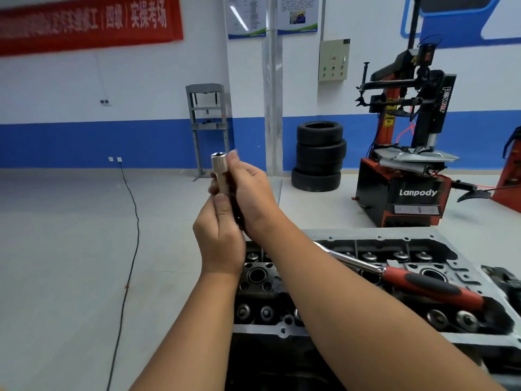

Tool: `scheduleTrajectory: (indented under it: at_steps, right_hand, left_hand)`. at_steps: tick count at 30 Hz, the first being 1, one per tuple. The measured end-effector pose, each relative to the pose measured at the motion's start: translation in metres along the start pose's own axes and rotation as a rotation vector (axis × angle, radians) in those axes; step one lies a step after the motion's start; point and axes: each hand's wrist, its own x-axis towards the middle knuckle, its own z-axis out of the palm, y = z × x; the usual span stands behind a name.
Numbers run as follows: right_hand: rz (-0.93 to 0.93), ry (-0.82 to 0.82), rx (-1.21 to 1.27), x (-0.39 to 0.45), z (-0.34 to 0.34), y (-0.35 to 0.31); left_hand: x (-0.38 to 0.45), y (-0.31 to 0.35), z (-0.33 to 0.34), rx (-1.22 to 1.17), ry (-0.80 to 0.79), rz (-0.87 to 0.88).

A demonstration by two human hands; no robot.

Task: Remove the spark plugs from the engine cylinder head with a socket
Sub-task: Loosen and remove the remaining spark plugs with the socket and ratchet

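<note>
Socket (219,172), long and silver, upright with its open end up, raised above the near left end of the cylinder head. Gripped by both hands together: left hand (218,235) curled round the lower part, thumb pressed against the shank; right hand (252,193) wrapped round from the right side, fingertips up near the open mouth. Something dark and narrow between the two palms below the socket, too hidden to identify.

Cylinder head (366,277) below the forearms, grey casting with dark recesses, round valve retainers in rows and a large round bore near its left end. Spark plugs not discernible in it. Ratchet wrench (403,275) lying across the top of the head, chrome shank pointing up-left, red-and-black handle toward the lower right, untouched by either hand.

Beyond, on the pale floor: black cable (132,221) trailing from a wall outlet; stack of tyres (320,156) against the blue-banded wall; red-and-black tyre changer (408,165) to the right, marked "Lanpody"; grey press frame (208,125) by the wall; red banner (87,22) at upper left.
</note>
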Motion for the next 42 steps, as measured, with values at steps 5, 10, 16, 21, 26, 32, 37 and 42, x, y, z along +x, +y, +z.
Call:
scheduleTrajectory:
  at_steps: [5, 10, 16, 21, 26, 32, 37, 42]
  right_hand:
    - [0.002, -0.081, 0.104, 0.001, -0.008, 0.005]
    - [0.005, -0.020, 0.081, 0.003, -0.005, 0.016]
    - [-0.050, -0.158, -0.036, 0.003, -0.008, 0.016]
    - [0.034, -0.210, 0.076, 0.003, -0.012, 0.014]
    - [0.036, -0.144, 0.148, 0.002, -0.013, 0.017]
    - [-0.023, -0.072, 0.097, 0.003, -0.008, 0.018]
    - [0.011, -0.193, 0.098, 0.000, -0.010, 0.011]
    - [0.064, -0.232, 0.235, 0.003, -0.012, 0.007]
  left_hand:
    - [0.004, 0.000, -0.002, 0.147, 0.047, 0.057]
    - [0.006, 0.001, -0.005, 0.157, 0.124, 0.028]
    - [0.003, 0.008, -0.001, -0.163, 0.074, -0.114]
    - [0.003, 0.004, -0.002, 0.021, 0.068, -0.048]
    - [0.002, 0.005, -0.002, 0.128, 0.088, 0.062]
    - [-0.002, 0.012, 0.001, 0.025, 0.037, 0.012]
    - [0.001, 0.009, 0.000, 0.253, 0.056, 0.129]
    - [0.003, 0.004, -0.001, 0.274, 0.122, 0.229]
